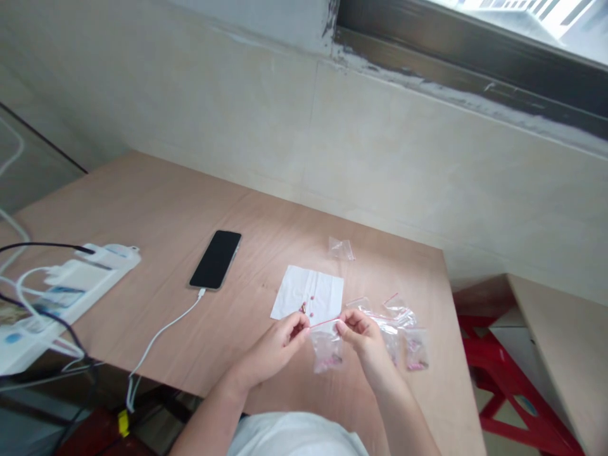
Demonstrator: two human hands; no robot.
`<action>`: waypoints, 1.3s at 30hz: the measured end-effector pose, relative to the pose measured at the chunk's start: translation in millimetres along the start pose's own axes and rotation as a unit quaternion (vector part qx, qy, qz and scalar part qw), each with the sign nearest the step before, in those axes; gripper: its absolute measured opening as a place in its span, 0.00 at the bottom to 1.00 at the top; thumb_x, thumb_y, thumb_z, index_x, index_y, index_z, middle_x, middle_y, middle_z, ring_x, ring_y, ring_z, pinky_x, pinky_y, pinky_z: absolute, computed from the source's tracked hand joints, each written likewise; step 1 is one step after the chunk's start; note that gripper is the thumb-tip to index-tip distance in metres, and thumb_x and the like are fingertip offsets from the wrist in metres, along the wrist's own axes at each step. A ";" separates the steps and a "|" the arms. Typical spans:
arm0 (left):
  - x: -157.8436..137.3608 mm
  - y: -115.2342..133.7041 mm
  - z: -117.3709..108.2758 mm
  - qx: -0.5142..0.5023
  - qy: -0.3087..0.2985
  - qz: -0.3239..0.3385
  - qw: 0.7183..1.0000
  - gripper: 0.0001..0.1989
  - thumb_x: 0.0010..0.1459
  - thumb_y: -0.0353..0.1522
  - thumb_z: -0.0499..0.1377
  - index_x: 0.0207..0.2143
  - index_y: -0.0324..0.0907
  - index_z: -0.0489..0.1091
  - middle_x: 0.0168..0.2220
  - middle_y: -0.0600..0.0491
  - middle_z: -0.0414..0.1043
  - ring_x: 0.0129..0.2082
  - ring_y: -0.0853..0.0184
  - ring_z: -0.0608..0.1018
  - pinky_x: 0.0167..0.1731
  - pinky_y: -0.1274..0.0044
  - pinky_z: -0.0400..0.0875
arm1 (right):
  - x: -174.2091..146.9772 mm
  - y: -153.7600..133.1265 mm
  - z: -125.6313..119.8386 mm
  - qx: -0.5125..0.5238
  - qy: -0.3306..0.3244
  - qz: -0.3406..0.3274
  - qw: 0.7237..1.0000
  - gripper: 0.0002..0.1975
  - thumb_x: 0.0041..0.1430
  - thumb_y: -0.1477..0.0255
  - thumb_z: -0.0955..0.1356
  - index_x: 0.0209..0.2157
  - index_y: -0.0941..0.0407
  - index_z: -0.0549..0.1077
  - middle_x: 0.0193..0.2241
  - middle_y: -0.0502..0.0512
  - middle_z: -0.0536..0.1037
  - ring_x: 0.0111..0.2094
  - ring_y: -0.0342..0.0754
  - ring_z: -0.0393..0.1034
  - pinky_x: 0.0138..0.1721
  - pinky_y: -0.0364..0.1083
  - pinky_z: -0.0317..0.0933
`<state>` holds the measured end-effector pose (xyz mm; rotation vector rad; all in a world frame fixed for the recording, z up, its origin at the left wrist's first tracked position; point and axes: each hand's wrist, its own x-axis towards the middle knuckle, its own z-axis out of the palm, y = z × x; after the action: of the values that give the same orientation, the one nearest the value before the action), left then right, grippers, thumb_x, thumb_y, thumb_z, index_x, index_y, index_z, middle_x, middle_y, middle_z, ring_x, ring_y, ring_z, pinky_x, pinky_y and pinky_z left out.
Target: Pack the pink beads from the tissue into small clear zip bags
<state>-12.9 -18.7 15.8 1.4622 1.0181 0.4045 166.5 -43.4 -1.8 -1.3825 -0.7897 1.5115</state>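
Observation:
A small clear zip bag (pixel 327 350) with a red seal line hangs upright between my hands, with small pink pieces at its bottom. At the left end of the red line, my left hand (pixel 287 334) is closed in a pinch. The thumb and fingers of my right hand (pixel 360 330) pinch the other end. Just beyond the bag lies a creased white sheet (pixel 293 292), with several tiny reddish beads (pixel 311 297) and a small gold-coloured piece (pixel 303 308) on it. More clear zip bags (pixel 417 348) lie close to my right hand, some with pink contents.
A flat clear bag (pixel 341 248) lies farther back. To the left are a phone (pixel 216 259), its white charging cable (pixel 164 330) and a white power strip (pixel 109 263) with plugs. The wall borders the table's (pixel 156 209) back edge; a red stool (pixel 508 386) stands right.

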 end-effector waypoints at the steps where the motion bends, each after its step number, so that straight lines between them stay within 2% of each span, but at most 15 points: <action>1: 0.6 1.5 1.0 0.001 -0.009 0.000 1.000 0.10 0.57 0.37 0.46 0.29 0.40 0.60 0.27 0.57 0.59 0.29 0.71 0.64 0.31 0.80 0.59 | -3.9 -1.7 -2.4 -0.004 0.012 -0.007 1.000 0.12 0.41 0.65 0.70 0.21 0.57 0.66 0.18 0.47 0.65 0.21 0.40 0.58 0.25 0.40 0.52; 4: 2.0 1.9 3.5 -0.022 -0.038 0.012 0.999 0.11 0.58 0.38 0.45 0.33 0.40 0.60 0.30 0.56 0.61 0.32 0.71 0.65 0.35 0.79 0.59 | -12.0 -3.7 -26.7 -0.035 0.088 -0.044 0.995 0.12 0.43 0.64 0.69 0.24 0.57 0.65 0.19 0.47 0.65 0.21 0.40 0.58 0.24 0.40 0.52; 6: 2.4 -2.0 4.2 -0.031 -0.027 0.004 0.999 0.11 0.58 0.38 0.45 0.36 0.41 0.59 0.33 0.55 0.62 0.33 0.70 0.66 0.37 0.78 0.59 | -10.9 -0.7 -56.8 -0.079 0.157 -0.063 0.982 0.13 0.42 0.63 0.68 0.26 0.56 0.65 0.22 0.48 0.66 0.23 0.42 0.60 0.25 0.41 0.54; 8: 2.4 -7.9 3.8 -0.027 -0.008 -0.015 0.999 0.10 0.57 0.38 0.45 0.37 0.41 0.59 0.34 0.55 0.61 0.33 0.70 0.65 0.37 0.78 0.59 | -3.8 5.1 -90.9 -0.140 0.224 -0.057 0.963 0.17 0.42 0.62 0.67 0.33 0.56 0.64 0.23 0.51 0.68 0.25 0.46 0.62 0.27 0.44 0.57; 10: 1.9 -13.4 2.5 -0.020 0.007 -0.028 0.999 0.10 0.57 0.38 0.46 0.36 0.41 0.58 0.32 0.55 0.60 0.33 0.70 0.65 0.37 0.77 0.59 | 7.9 10.0 -119.0 -0.238 0.298 -0.033 0.924 0.19 0.43 0.63 0.66 0.37 0.58 0.64 0.28 0.56 0.70 0.30 0.51 0.65 0.32 0.48 0.58; 12: 1.4 -16.9 1.1 -0.015 0.014 -0.033 0.999 0.10 0.57 0.38 0.46 0.36 0.41 0.58 0.31 0.55 0.60 0.32 0.70 0.65 0.36 0.77 0.59 | 23.5 10.3 -132.7 -0.363 0.363 -0.036 0.857 0.19 0.43 0.66 0.65 0.39 0.61 0.64 0.35 0.63 0.70 0.38 0.56 0.64 0.40 0.52 0.56; 14: 1.0 -18.1 0.2 -0.013 0.015 -0.032 0.999 0.10 0.57 0.37 0.46 0.36 0.41 0.58 0.32 0.55 0.61 0.32 0.69 0.65 0.36 0.77 0.59 | 44.2 4.5 -128.7 -0.455 0.395 -0.061 0.796 0.19 0.45 0.69 0.63 0.40 0.63 0.65 0.39 0.68 0.69 0.44 0.59 0.60 0.46 0.55 0.50; 16: 0.9 -17.6 -0.1 -0.013 0.013 -0.031 0.999 0.09 0.57 0.37 0.46 0.36 0.41 0.58 0.32 0.55 0.61 0.33 0.69 0.65 0.36 0.77 0.59 | 71.6 -4.7 -110.1 -0.492 0.383 -0.085 0.777 0.17 0.48 0.70 0.61 0.41 0.64 0.65 0.41 0.69 0.68 0.45 0.58 0.60 0.47 0.53 0.50; 19: 0.1 -16.6 -0.1 -0.012 0.005 -0.031 0.999 0.08 0.56 0.36 0.46 0.35 0.41 0.59 0.30 0.56 0.60 0.31 0.70 0.65 0.35 0.78 0.59 | 122.5 -15.0 -71.3 -0.500 0.305 -0.074 0.807 0.14 0.52 0.72 0.59 0.39 0.63 0.67 0.40 0.67 0.70 0.44 0.55 0.62 0.46 0.50 0.52; 22: -2.5 -18.1 -0.8 -0.012 0.006 -0.032 0.999 0.08 0.56 0.35 0.46 0.35 0.41 0.59 0.29 0.56 0.60 0.31 0.70 0.65 0.34 0.78 0.59 | 170.1 -13.7 -41.0 -0.496 0.283 -0.045 0.820 0.12 0.48 0.75 0.63 0.35 0.65 0.69 0.39 0.71 0.71 0.44 0.58 0.63 0.44 0.50 0.54; 24: -5.1 -20.8 -1.8 -0.013 0.012 -0.037 0.999 0.08 0.56 0.35 0.46 0.35 0.42 0.59 0.29 0.56 0.61 0.31 0.70 0.65 0.34 0.79 0.59 | 191.6 -8.7 -31.6 -0.485 0.285 -0.022 0.826 0.13 0.46 0.77 0.64 0.36 0.66 0.68 0.40 0.74 0.69 0.45 0.60 0.63 0.43 0.51 0.54; 27: -8.3 -26.3 -3.7 -0.015 0.022 -0.044 0.999 0.08 0.56 0.36 0.46 0.35 0.41 0.60 0.30 0.56 0.62 0.32 0.70 0.66 0.35 0.79 0.60 | 206.2 -3.4 -31.5 -0.459 0.281 0.005 0.843 0.12 0.43 0.80 0.64 0.35 0.66 0.68 0.38 0.74 0.70 0.42 0.60 0.65 0.38 0.51 0.58; 32: -7.8 -32.1 -8.0 -0.015 0.039 -0.041 0.998 0.09 0.56 0.36 0.46 0.35 0.41 0.61 0.32 0.55 0.64 0.34 0.69 0.67 0.37 0.78 0.62 | 189.7 -12.4 -39.4 -0.395 0.225 -0.010 0.891 0.05 0.42 0.76 0.66 0.26 0.61 0.69 0.26 0.62 0.74 0.31 0.53 0.70 0.28 0.45 0.60; 36: -2.6 -27.3 -10.3 -0.039 0.058 -0.022 0.997 0.08 0.56 0.34 0.46 0.34 0.41 0.61 0.32 0.54 0.66 0.36 0.69 0.69 0.39 0.77 0.62 | 141.0 -21.6 -32.9 -0.333 0.165 -0.058 0.926 0.09 0.46 0.68 0.65 0.28 0.58 0.69 0.23 0.53 0.73 0.23 0.44 0.68 0.25 0.43 0.61; 39: 3.2 -21.1 -8.4 -0.055 0.074 -0.004 0.996 0.07 0.56 0.33 0.47 0.34 0.41 0.61 0.33 0.53 0.67 0.37 0.69 0.71 0.41 0.77 0.62 | 106.8 -15.8 -24.3 -0.227 0.063 -0.110 0.966 0.10 0.46 0.65 0.65 0.26 0.58 0.68 0.20 0.50 0.70 0.21 0.43 0.65 0.24 0.43 0.61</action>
<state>-24.8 -13.9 -3.2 1.3440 1.1006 0.5615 198.1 57.7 -33.7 -1.6402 -1.2172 1.0965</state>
